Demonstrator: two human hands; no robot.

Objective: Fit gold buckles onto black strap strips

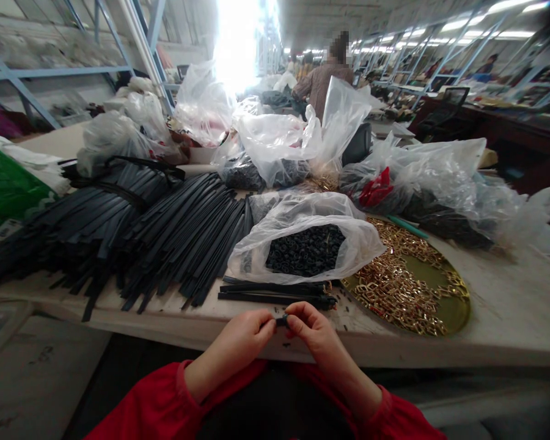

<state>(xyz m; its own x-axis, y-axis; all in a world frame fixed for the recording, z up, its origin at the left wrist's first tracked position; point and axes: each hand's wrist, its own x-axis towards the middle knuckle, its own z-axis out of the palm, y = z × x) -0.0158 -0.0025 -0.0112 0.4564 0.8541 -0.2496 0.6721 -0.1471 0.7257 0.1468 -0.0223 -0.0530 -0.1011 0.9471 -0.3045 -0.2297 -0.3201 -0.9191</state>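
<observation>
My left hand (pixel 242 337) and my right hand (pixel 315 336) meet at the table's front edge. Between their fingertips shows a short piece of dark strap (pixel 281 321); the left thumb and fingers pinch one side of it. The right fingers close on its other end, where a small dark part, perhaps a loop, is mostly hidden. Just beyond my hands lie a few black straps (pixel 270 299) with small gold-coloured bits at their right ends. Behind these, an open clear plastic bag (pixel 362 244) holds many small black loops (pixel 302 252).
Large bundles of black straps (pixel 183 238) cover the table's left side. At right, a round gold tray (pixel 461 308) carries many gold-coloured metal pieces (pixel 394 287), with a teal stick (pixel 407 227) by its far rim. Plastic bags (pixel 275 137) crowd the back. A person (pixel 325 82) stands farther off.
</observation>
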